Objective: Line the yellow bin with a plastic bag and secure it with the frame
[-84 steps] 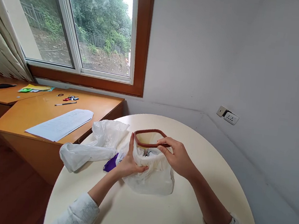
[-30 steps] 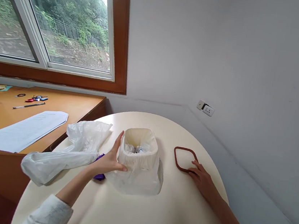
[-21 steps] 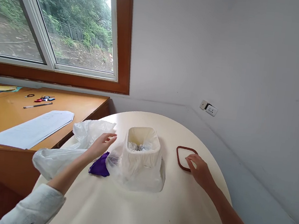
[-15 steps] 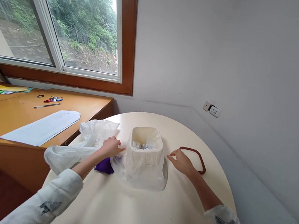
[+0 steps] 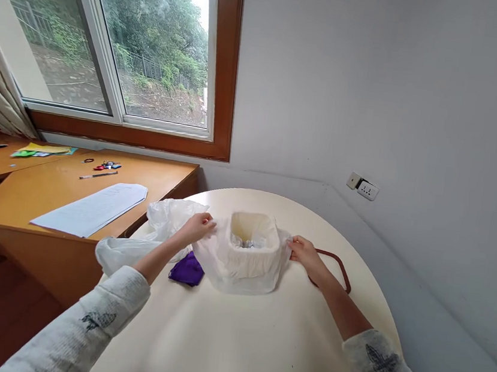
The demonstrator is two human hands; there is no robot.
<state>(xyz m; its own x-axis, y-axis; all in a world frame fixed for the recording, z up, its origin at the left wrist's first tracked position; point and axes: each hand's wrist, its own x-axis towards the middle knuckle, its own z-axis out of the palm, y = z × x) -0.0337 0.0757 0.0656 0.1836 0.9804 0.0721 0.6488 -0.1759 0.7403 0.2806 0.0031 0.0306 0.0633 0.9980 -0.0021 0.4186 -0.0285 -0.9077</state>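
Observation:
A cream trash bin (image 5: 243, 227) stands on the round table, lined with a translucent white plastic bag (image 5: 241, 283) that hangs over its rim and outside. Some crumpled litter lies inside the bin. My left hand (image 5: 198, 228) pinches the bag's edge to the left of the bin. On the other side my right hand (image 5: 306, 254) grips the bag's opposite edge, the fingers closed. Both edges are lifted and pulled outward. Just behind my right hand lies a brown rounded ring frame (image 5: 342, 266), partly hidden by the wrist. A purple cloth item (image 5: 188, 269) rests below my left hand.
More crumpled white plastic bags (image 5: 170, 217) lie at the table's left side, partly behind my left forearm. A wooden desk (image 5: 173, 171) adjoins on the left, bearing paper sheets (image 5: 91, 209), a pen (image 5: 98, 175) and keys (image 5: 108, 166). The wall (image 5: 376, 105) runs along the right.
Both hands have taken hold of the bag's edges and raised them from the table beside the bin. The view has shifted slightly left.

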